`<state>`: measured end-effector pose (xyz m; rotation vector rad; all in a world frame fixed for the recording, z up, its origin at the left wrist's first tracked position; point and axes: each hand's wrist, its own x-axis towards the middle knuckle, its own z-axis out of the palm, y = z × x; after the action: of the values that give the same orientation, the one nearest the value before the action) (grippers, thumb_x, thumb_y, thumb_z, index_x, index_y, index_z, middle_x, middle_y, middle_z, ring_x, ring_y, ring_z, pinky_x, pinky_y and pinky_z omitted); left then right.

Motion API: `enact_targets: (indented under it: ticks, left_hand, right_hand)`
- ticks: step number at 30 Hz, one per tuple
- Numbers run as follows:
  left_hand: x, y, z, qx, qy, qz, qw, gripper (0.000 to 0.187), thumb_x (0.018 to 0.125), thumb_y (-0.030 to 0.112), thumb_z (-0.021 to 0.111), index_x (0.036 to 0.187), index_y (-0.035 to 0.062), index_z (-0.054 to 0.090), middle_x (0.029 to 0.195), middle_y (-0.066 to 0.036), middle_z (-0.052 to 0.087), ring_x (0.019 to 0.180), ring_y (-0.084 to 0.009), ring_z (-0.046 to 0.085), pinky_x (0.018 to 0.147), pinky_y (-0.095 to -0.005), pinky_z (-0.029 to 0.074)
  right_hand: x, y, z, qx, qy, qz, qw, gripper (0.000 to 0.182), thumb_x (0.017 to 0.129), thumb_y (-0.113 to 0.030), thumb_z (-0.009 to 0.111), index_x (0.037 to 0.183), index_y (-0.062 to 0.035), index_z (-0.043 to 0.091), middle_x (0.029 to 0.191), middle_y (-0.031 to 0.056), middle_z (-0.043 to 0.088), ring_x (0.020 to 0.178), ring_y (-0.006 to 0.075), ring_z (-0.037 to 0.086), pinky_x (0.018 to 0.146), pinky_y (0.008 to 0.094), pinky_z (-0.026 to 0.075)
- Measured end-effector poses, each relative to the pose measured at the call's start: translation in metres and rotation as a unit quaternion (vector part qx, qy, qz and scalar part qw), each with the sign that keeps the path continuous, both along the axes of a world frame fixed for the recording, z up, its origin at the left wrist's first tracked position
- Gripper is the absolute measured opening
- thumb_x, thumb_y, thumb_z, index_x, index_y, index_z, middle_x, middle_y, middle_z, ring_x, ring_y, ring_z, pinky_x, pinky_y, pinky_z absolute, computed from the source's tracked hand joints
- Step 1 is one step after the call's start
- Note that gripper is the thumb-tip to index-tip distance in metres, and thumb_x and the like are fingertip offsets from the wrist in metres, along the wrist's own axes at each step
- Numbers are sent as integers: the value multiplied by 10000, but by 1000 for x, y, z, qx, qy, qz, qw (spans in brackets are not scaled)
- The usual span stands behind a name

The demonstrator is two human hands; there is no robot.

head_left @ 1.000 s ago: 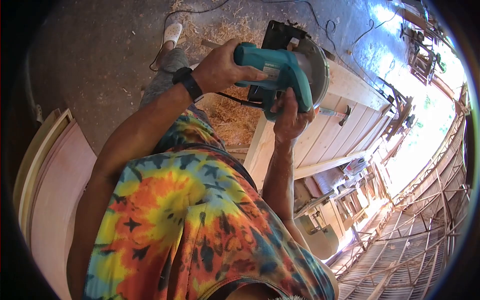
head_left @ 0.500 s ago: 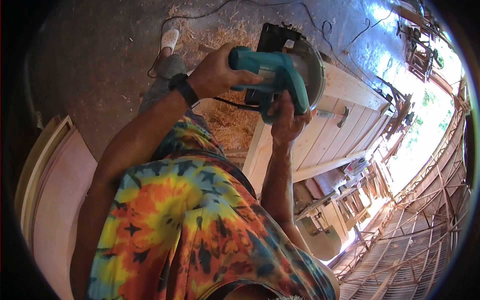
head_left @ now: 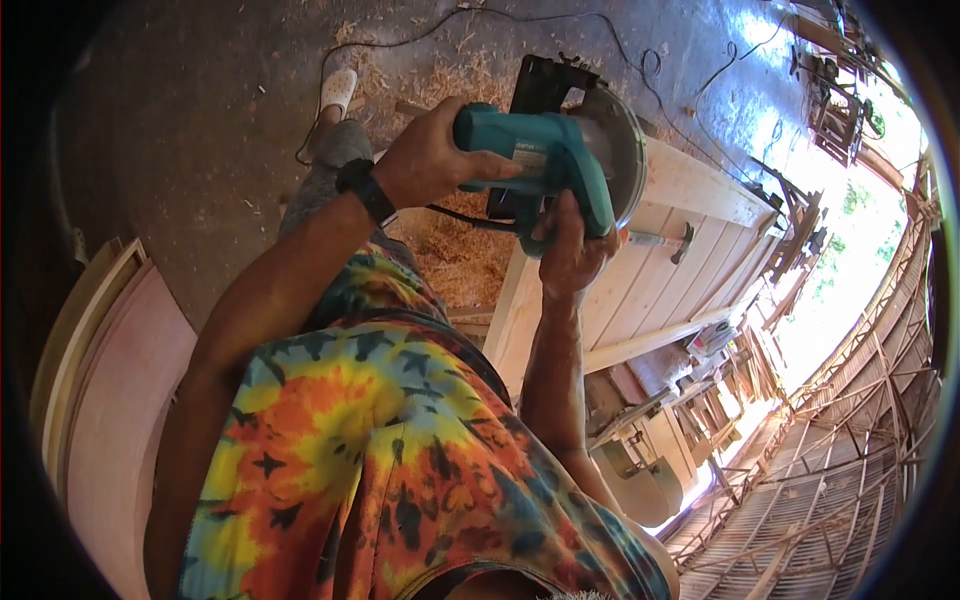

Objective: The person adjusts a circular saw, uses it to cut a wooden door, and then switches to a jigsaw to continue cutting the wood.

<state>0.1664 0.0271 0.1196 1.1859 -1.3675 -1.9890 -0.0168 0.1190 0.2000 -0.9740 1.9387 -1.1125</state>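
A teal circular saw (head_left: 535, 143) is held in front of me with both hands. My left hand (head_left: 420, 160), with a dark watch (head_left: 368, 190) at its wrist, is wrapped round the end of the motor housing. My right hand (head_left: 572, 250) is closed on the looped rear handle, its forefinger hidden behind the grip. The saw's round guard (head_left: 632, 150) faces right, and its black base plate (head_left: 543, 85) sticks out at the far side. The blade cannot be made out. Beneath the saw lies a panel of pale wooden boards (head_left: 650, 275).
A hammer (head_left: 680, 243) lies on the boards. Wood shavings (head_left: 460, 260) cover the floor beside the panel, and a cable (head_left: 560, 14) runs across the floor beyond. Curved wooden pieces (head_left: 120, 370) stand at left. Timber and machinery (head_left: 650, 470) are at right.
The saw and both hands have shifted slightly downward in the view, with the grip on the saw kept. The surroundings are nearly unchanged.
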Motion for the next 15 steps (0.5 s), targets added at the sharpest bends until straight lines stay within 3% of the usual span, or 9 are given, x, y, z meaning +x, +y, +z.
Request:
enact_targets:
  ticks: [15]
  left_hand:
    - [-3, -13, -3, 3, 27, 12, 1000, 733, 796, 343, 879, 1312, -25, 512, 1109, -119, 650, 1011, -185, 662, 847, -335, 578]
  right_hand:
    - [0, -16, -1, 4, 6, -5, 1000, 126, 954, -91, 636, 943, 34, 650, 612, 24, 589, 515, 87, 549, 479, 262, 410]
